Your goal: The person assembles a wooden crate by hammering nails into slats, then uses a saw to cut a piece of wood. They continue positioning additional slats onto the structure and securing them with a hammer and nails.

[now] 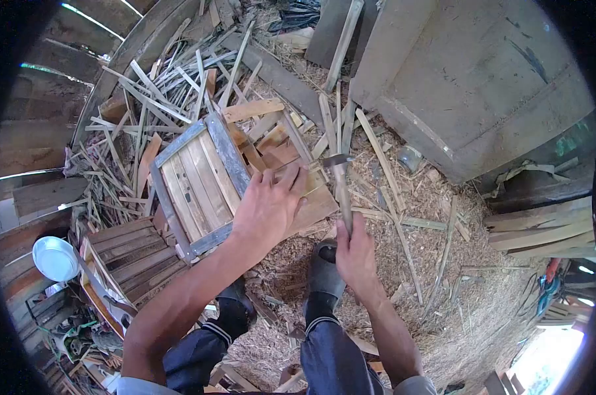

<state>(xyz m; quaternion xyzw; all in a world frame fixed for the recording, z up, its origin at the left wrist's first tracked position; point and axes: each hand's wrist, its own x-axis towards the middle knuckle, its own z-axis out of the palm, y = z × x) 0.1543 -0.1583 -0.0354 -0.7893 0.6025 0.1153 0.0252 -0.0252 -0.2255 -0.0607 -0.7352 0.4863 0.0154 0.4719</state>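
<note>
My right hand [357, 253] is wrapped round the wooden handle of a hammer [342, 191], whose metal head points away from me. My left hand [271, 204] is at the top of a wooden box-like piece [311, 204], its fingers bent and close together just left of the hammer head. Whatever the fingertips pinch there, if anything, is too small to make out. Left of that hand, a slatted wooden panel in a grey frame [199, 181] forms one side of the piece. Boards inside the piece partly show behind my fingers.
Thin wood strips [179, 92] lie heaped at the back left. A large grey wooden panel [482, 85] leans at the upper right. Wood shavings [403, 329] cover the floor around my shoes [324, 276]. A slatted crate [136, 257] and a white bowl [55, 259] are at left.
</note>
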